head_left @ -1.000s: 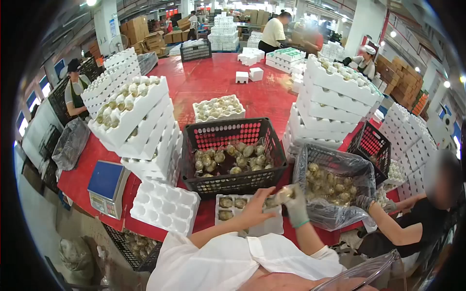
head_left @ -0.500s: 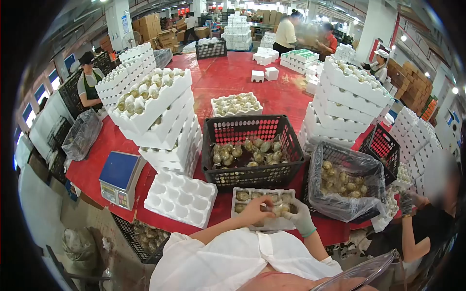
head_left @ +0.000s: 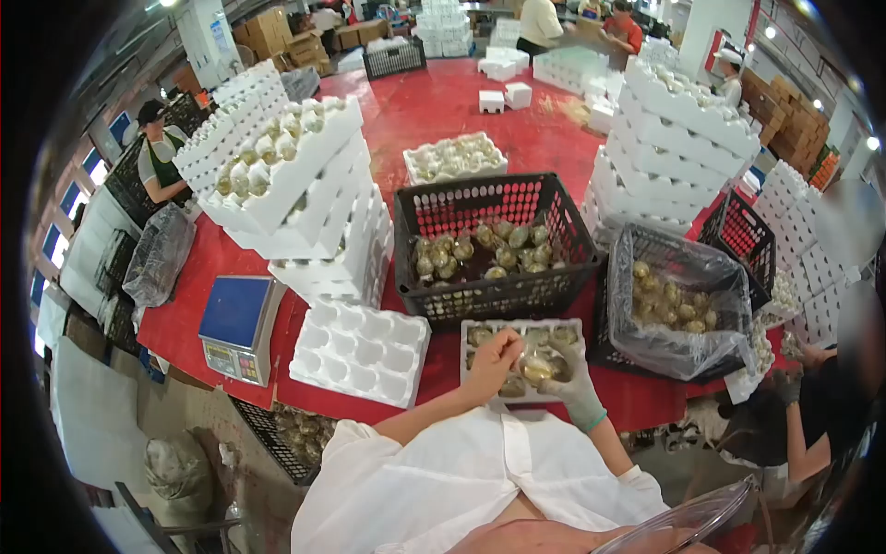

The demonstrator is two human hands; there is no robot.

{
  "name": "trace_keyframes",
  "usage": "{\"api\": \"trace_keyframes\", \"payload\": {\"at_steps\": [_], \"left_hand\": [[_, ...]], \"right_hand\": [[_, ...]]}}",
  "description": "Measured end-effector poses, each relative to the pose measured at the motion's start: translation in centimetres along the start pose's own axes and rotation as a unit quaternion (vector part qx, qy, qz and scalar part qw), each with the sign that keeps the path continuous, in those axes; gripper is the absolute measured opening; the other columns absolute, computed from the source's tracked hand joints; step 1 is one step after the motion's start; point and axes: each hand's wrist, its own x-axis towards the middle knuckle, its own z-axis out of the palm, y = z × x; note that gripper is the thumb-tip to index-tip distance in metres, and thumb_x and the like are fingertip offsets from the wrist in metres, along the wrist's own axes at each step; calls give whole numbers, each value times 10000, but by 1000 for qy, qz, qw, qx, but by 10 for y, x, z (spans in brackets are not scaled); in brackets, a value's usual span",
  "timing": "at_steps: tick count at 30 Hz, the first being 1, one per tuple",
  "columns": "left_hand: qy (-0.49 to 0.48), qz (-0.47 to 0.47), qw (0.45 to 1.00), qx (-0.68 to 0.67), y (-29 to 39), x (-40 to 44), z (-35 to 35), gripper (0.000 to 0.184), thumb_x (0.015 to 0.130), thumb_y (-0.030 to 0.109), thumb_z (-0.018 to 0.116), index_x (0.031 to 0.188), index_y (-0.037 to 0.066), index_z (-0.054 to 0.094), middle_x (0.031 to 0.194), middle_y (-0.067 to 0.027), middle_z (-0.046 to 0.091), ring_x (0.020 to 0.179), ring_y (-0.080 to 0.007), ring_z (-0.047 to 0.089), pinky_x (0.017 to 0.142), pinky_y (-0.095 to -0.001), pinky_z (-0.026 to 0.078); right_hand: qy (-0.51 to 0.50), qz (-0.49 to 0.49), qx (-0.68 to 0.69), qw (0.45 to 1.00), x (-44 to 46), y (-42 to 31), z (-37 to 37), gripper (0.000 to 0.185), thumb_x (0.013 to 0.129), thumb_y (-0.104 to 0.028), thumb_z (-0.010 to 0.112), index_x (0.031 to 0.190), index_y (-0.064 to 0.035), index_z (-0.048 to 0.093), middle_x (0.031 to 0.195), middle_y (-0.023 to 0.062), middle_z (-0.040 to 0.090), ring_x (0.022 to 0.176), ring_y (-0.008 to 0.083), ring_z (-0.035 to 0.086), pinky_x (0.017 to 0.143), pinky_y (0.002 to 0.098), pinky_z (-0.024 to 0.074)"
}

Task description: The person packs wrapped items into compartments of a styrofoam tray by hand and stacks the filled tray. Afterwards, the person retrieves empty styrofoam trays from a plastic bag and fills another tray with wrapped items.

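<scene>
In my gloved right hand (head_left: 574, 388) is a shiny, egg-shaped item in clear plastic wrap (head_left: 537, 369), held over a white foam tray (head_left: 467, 377). Beside it, my bare left hand (head_left: 496, 358) is closed, its fingertips pinched close to the wrap; whatever they grip is too small to make out. The tray's sockets hold several similar brownish-green wrapped items, partly covered by my hands. Just beyond stands a black plastic crate (head_left: 498, 300) with more of them at its bottom.
An unfilled foam tray (head_left: 360, 353) and a blue-topped scale (head_left: 242, 314) lie to the left. Stacked filled trays rise left (head_left: 318, 222) and right (head_left: 674, 148). A plastic-lined crate (head_left: 678, 346) of wrapped items stands at right. Co-workers are around the red table (head_left: 369, 111).
My view has tilted down. My right hand has raised a wrapped item from the tray into plain sight, and my left hand's fingers have closed beside it.
</scene>
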Motion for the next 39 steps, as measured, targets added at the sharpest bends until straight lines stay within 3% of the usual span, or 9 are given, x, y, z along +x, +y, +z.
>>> {"api": "trace_keyframes", "payload": {"at_steps": [8,10,12,13,17,24,30,36,39], "left_hand": [[35,12,979,200,7,10,-1,138,924,143,535,848,27,534,709,-164,543,641,-306,530,608,-368,424],[30,24,974,222,12,12,2,133,921,140,556,859,23,562,690,-137,538,626,-253,517,602,-354,418],[-28,6,994,108,-3,17,2,204,974,168,530,818,39,553,593,35,461,552,-46,446,487,-243,350],[-88,-134,987,17,0,18,-1,210,978,188,551,814,57,564,647,64,490,579,-22,453,502,-216,356],[-118,-323,917,-200,-12,16,8,195,942,256,620,845,89,593,734,39,572,587,-50,556,480,-207,428],[-209,-499,833,-119,-13,25,18,181,945,243,598,1020,83,557,918,-56,668,732,-155,674,569,-274,577],[86,-520,816,-237,-89,-13,66,168,968,211,524,1063,77,555,998,-53,611,870,-149,635,636,-290,542],[-29,-369,922,-110,-115,-25,81,150,945,106,506,990,12,614,757,-10,584,665,-117,516,611,-274,435],[-2,-398,915,-66,-88,-19,96,172,931,52,512,1025,9,649,745,-10,605,658,-99,496,624,-264,425]], "right_hand": [[-29,35,-138,989,-4,-5,-1,506,718,-133,777,1155,31,581,1086,95,632,986,180,607,870,318,500],[-14,61,1,998,-12,-1,2,477,738,-94,751,1158,30,560,1059,78,620,963,160,606,853,299,502],[-35,128,60,989,-14,-9,2,483,742,-71,752,1168,20,544,1047,61,606,956,144,599,849,287,501],[-43,129,70,988,-17,-6,0,483,743,-73,758,1166,20,545,1051,62,606,952,139,598,848,286,502],[-46,133,73,987,-26,-3,-2,508,743,-80,771,1182,13,532,1086,71,596,985,146,590,874,290,492],[-10,102,-60,993,-43,-14,4,546,706,-5,724,1214,-26,524,1068,113,605,991,200,605,895,312,488],[37,99,-217,970,-67,16,-8,505,721,22,698,1200,7,538,1098,107,626,1005,180,618,900,303,494],[194,146,-262,934,-85,44,-25,445,740,29,695,1164,21,562,1092,130,640,992,190,635,853,305,512],[137,116,-373,910,-75,37,-50,464,720,-19,728,1159,-10,580,1063,143,624,958,277,629,817,351,514]]}}
